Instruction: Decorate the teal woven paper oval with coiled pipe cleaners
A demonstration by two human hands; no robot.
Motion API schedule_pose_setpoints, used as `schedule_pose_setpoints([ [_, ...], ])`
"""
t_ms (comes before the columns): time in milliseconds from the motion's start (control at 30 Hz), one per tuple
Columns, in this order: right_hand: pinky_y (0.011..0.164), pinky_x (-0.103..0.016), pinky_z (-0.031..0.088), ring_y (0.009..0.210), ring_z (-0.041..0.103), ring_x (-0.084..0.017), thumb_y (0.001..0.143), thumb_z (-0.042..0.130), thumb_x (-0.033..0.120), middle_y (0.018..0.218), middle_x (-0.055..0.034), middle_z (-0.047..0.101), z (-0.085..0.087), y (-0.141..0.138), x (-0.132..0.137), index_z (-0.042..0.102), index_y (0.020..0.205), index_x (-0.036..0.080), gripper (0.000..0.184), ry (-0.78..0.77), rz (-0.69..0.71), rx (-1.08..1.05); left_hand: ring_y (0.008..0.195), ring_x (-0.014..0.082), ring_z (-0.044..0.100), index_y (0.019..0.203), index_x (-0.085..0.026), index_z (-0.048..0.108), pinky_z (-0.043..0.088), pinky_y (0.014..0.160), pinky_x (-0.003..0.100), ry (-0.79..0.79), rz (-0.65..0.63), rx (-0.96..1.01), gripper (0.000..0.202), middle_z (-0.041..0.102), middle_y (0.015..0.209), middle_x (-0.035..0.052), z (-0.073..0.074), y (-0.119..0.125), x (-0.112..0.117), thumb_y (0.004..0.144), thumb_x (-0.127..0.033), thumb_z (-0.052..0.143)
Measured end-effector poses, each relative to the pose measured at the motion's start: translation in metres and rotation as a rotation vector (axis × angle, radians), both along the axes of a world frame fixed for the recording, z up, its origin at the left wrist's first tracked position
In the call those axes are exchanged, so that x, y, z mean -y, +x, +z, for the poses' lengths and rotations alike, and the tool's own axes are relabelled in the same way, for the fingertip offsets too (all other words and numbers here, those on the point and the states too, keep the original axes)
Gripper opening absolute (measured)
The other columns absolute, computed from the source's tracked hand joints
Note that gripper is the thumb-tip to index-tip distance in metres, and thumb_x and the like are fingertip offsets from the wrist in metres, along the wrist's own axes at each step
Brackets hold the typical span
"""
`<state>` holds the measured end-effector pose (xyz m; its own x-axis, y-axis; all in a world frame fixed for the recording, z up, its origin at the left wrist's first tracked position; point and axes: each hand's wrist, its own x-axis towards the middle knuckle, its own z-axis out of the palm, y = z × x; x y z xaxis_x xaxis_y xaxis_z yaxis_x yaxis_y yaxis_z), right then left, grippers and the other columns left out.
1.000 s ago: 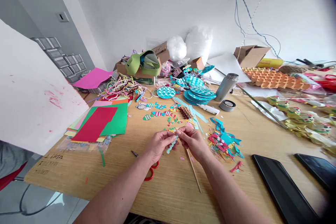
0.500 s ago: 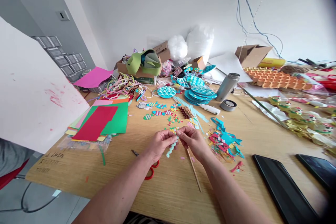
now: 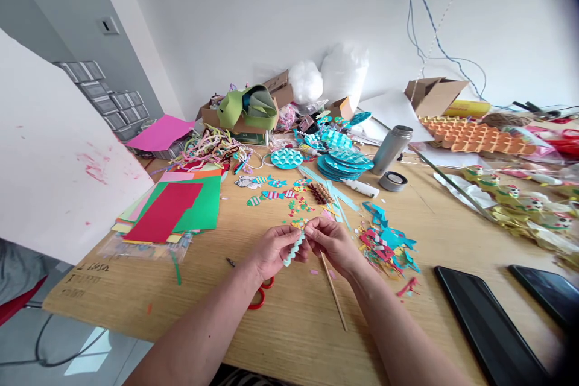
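Observation:
A pale mint, folded or twisted wavy paper strip (image 3: 293,252) hangs between my two hands near the middle of the table. My left hand (image 3: 281,248) pinches it with thumb and fingers. My right hand (image 3: 326,240) has its fingertips closed at the strip's upper end, touching the left fingers. A thin wooden stick (image 3: 335,295) slants out from under my right hand; its upper end is hidden. Red-handled scissors (image 3: 257,298) lie partly beneath my left forearm. Just beyond the hands are tiny green, red and yellow paper bits (image 3: 298,208) and several paper fish (image 3: 274,195).
Coloured paper sheets (image 3: 167,211) lie left. Turquoise paper scraps (image 3: 393,241) and a dark phone (image 3: 484,319) are right. Blue plates (image 3: 346,166), a metal flask (image 3: 392,151) and a glue bottle (image 3: 362,187) stand or lie behind. An orange egg tray (image 3: 474,136) is back right.
The lower end of the mint strip has shifted slightly up and left, closer to my left palm. Both hands stay in nearly the same place.

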<state>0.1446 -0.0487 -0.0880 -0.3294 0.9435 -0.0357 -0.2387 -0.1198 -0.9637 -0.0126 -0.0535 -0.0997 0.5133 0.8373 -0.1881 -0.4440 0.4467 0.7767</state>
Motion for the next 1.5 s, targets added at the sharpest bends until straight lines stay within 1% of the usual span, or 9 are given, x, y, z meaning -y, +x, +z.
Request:
schedule_pose_setpoints([
  [167,0.041,-0.021,0.033,0.043,0.046,-0.009,0.070,0.069,0.049,0.050,0.0023,0.056,-0.0001,-0.0009,-0.0004,0.057,0.066,0.017,0.035,0.034,-0.033,0.094,0.053,0.0111,0.058,0.076,-0.011,0.063,0.045,0.056,0.025,0.023,0.047,-0.066,0.025,0.064,0.066,0.0045,0.0007,0.0013,-0.0001,0.065,-0.030,0.075],
  [333,0.040,-0.021,0.034,0.042,0.042,-0.008,0.070,0.066,0.054,0.051,0.0034,0.050,-0.0020,-0.0004,-0.0012,0.058,0.065,0.016,0.039,0.040,-0.062,0.118,0.053,0.0115,0.056,0.073,-0.011,0.064,0.045,0.056,0.026,-0.002,0.118,-0.081,0.026,0.063,0.061,0.0032,0.0010,0.0025,-0.0011,0.060,-0.030,0.077],
  [667,0.038,-0.021,0.032,0.039,0.041,-0.008,0.070,0.060,0.061,0.046,0.0034,0.050,0.0034,-0.0020,-0.0004,0.055,0.064,0.017,0.045,0.136,-0.062,0.338,0.051,0.0103,0.055,0.071,-0.012,0.064,0.040,0.053,0.023,0.178,0.155,-0.318,0.025,0.063,0.060,0.0035,0.0017,0.0060,0.0018,0.064,-0.035,0.073],
  [800,0.038,-0.021,0.032,0.038,0.041,-0.008,0.071,0.057,0.063,0.045,0.0037,0.050,0.0050,-0.0012,0.0005,0.055,0.065,0.017,0.047,0.163,-0.069,0.361,0.051,0.0101,0.055,0.072,-0.012,0.063,0.039,0.052,0.022,0.133,0.122,-0.249,0.027,0.063,0.060,0.0033,0.0003,0.0050,0.0014,0.064,-0.035,0.074],
  [1000,0.039,-0.021,0.030,0.040,0.040,-0.008,0.069,0.062,0.061,0.047,0.0043,0.049,0.0066,0.0000,0.0009,0.054,0.065,0.018,0.043,0.158,-0.062,0.325,0.057,0.0113,0.057,0.074,-0.012,0.063,0.046,0.059,0.026,-0.060,0.020,-0.002,0.026,0.063,0.065,0.0028,-0.0063,0.0032,-0.0009,0.062,-0.030,0.077],
  [1100,0.040,-0.022,0.029,0.040,0.039,-0.008,0.070,0.062,0.060,0.047,0.0048,0.048,0.0068,-0.0003,0.0011,0.054,0.065,0.018,0.042,0.162,-0.050,0.321,0.054,0.0109,0.057,0.075,-0.013,0.063,0.046,0.058,0.026,-0.111,-0.001,0.005,0.025,0.062,0.063,0.0019,-0.0080,0.0017,-0.0023,0.062,-0.028,0.077],
  [1233,0.040,-0.022,0.028,0.039,0.038,-0.008,0.073,0.061,0.057,0.045,0.0058,0.045,0.0060,0.0002,0.0014,0.053,0.064,0.018,0.041,0.197,-0.045,0.374,0.051,0.0107,0.056,0.072,-0.013,0.062,0.044,0.057,0.026,-0.100,-0.013,-0.031,0.024,0.061,0.059,0.0012,-0.0079,0.0000,-0.0026,0.061,-0.027,0.077],
  [1400,0.041,-0.022,0.027,0.042,0.036,-0.008,0.074,0.063,0.052,0.046,0.0052,0.044,0.0036,0.0013,0.0016,0.052,0.060,0.018,0.038,0.312,-0.102,0.495,0.050,0.0102,0.055,0.075,-0.012,0.064,0.044,0.055,0.025,-0.081,0.016,-0.054,0.025,0.059,0.056,0.0005,-0.0069,0.0012,-0.0014,0.058,-0.025,0.078],
  [1500,0.041,-0.022,0.029,0.041,0.039,-0.009,0.075,0.060,0.055,0.047,0.0042,0.046,0.0028,-0.0003,0.0016,0.053,0.060,0.018,0.040,0.289,-0.112,0.471,0.051,0.0100,0.055,0.074,-0.012,0.064,0.044,0.055,0.024,-0.077,0.018,-0.024,0.023,0.060,0.059,0.0013,-0.0076,0.0020,-0.0019,0.060,-0.025,0.077],
])
